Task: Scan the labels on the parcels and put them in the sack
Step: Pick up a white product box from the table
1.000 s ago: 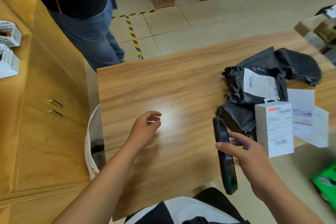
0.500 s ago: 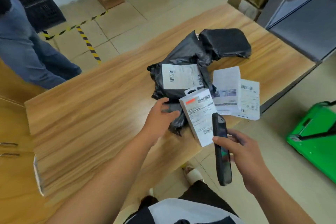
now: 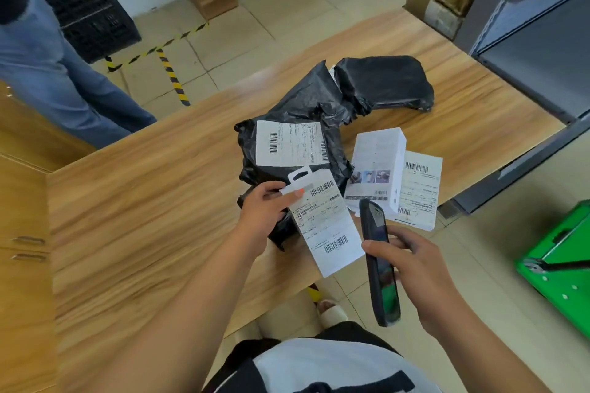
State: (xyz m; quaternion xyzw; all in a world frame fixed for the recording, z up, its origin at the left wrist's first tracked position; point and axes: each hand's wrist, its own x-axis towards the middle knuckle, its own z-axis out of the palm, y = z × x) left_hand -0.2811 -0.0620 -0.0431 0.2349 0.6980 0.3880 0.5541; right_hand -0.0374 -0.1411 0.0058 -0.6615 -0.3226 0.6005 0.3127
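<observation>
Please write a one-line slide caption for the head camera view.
Left hand lifts a white labelled box off black plastic mailers on a wooden table; right hand holds a black handheld scanner.

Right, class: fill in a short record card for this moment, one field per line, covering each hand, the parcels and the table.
left hand: grips the white boxed parcel at its top edge, label facing up
right hand: holds the dark handheld scanner beside that parcel
black bag parcels: one labelled, one farther back
other white parcels: two at the table edge
table: wooden
sack: not in view
</observation>
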